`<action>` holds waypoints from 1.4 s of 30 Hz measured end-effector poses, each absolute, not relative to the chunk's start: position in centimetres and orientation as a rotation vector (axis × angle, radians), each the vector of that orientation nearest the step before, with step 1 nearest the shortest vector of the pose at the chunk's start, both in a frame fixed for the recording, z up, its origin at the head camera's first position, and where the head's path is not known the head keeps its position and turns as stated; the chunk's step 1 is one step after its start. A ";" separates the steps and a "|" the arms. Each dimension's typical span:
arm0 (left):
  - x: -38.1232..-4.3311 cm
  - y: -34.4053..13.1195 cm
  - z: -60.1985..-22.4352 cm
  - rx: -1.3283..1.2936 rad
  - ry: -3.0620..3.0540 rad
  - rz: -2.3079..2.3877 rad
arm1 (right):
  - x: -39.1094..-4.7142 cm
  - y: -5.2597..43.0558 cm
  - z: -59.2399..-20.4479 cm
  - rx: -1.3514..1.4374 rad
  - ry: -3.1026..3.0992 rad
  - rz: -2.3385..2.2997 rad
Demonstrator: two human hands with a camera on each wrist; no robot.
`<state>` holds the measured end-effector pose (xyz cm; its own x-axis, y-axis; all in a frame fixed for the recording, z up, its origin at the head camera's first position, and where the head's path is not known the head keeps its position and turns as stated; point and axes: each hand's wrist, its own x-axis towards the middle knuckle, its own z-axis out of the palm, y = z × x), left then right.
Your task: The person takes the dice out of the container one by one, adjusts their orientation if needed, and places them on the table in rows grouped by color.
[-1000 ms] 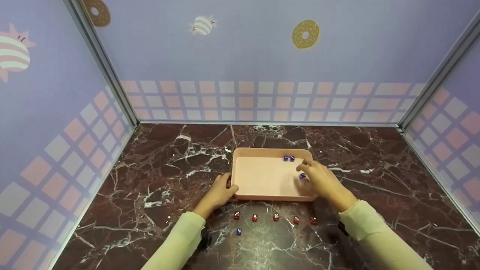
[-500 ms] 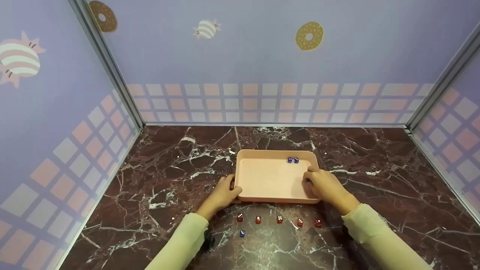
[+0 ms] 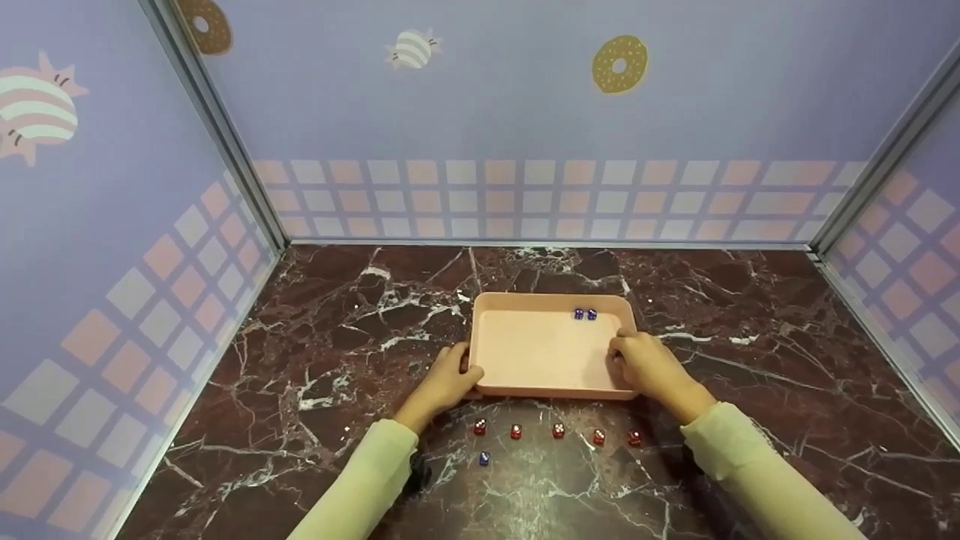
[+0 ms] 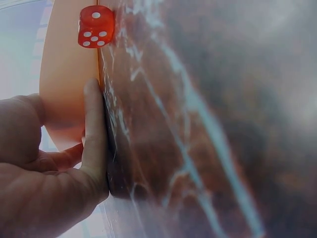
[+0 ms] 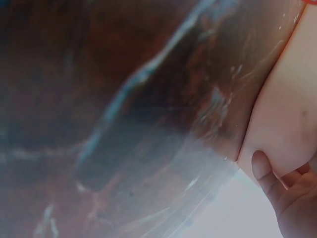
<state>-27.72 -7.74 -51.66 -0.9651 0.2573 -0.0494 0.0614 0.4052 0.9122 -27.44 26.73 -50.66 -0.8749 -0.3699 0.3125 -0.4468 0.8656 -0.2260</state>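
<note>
A shallow peach-coloured tray (image 3: 544, 349) lies on the marble-patterned table. My left hand (image 3: 448, 377) holds its near left corner, with the thumb at the rim; in the left wrist view a finger (image 4: 94, 126) stretches along the tray's lower edge. At the opposite end, my right hand (image 3: 654, 369) grips the right wall, fingers over the inside and the thumb (image 5: 264, 168) against the outside in the right wrist view. Two blue dice, one of them a left die (image 3: 579, 314) and the other a right die (image 3: 592, 315), sit side by side near the tray's far right corner. Anything beneath my right fingers is hidden.
Several red dice, such as the middle die (image 3: 558, 430), form a spaced row in front of the tray. A single blue die (image 3: 484, 458) lies nearer me, below the leftmost red one. Patterned panels (image 3: 525, 202) enclose the table at the back and sides.
My right hand has come down onto the tray's right side, covering the third blue die that showed there earlier. My left hand stays at its corner. The whole view has shifted slightly.
</note>
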 end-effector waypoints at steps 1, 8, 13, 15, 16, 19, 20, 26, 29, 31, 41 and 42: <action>-27.7 -7.8 -51.7 0.287 2.478 1.591 | -27.4 26.7 -50.7 0.617 -2.785 0.434; -27.7 -7.8 -51.7 0.270 2.497 1.574 | -27.4 26.6 -50.8 0.603 -2.785 0.436; -27.6 -7.7 -51.7 0.266 2.474 1.585 | -27.2 26.5 -51.0 0.596 -2.762 0.407; -27.5 -7.7 -51.7 0.258 2.472 1.578 | -27.2 26.5 -51.1 0.596 -2.762 0.412; -27.5 -7.7 -51.7 0.254 2.471 1.578 | -27.2 26.5 -51.1 0.591 -2.766 0.421; -27.5 -7.8 -51.7 0.246 2.470 1.581 | -27.2 26.5 -51.1 0.580 -2.781 0.455; -27.5 -7.8 -51.7 0.246 2.469 1.585 | -27.3 26.5 -51.1 0.579 -2.783 0.465; -27.5 -7.8 -51.5 0.251 2.459 1.596 | -27.4 26.6 -51.1 0.581 -2.782 0.475; -27.7 -7.7 -51.5 0.252 2.468 1.572 | -27.4 26.7 -51.0 0.575 -2.783 0.471; -27.9 -7.6 -51.5 0.261 2.473 1.576 | -27.4 26.9 -50.9 0.566 -2.772 0.459; -27.6 -7.8 -51.8 0.255 2.470 1.590 | -26.3 26.1 -49.4 0.629 -2.585 0.473; -27.6 -7.7 -51.9 0.256 2.463 1.593 | -25.8 25.7 -49.0 0.635 -2.571 0.499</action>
<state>-27.60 -7.66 -51.85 -0.9655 0.2503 -0.0710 0.0379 0.4052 0.9135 -25.84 25.72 -48.98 -0.7964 -0.3477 0.4948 -0.5077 0.8290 -0.2345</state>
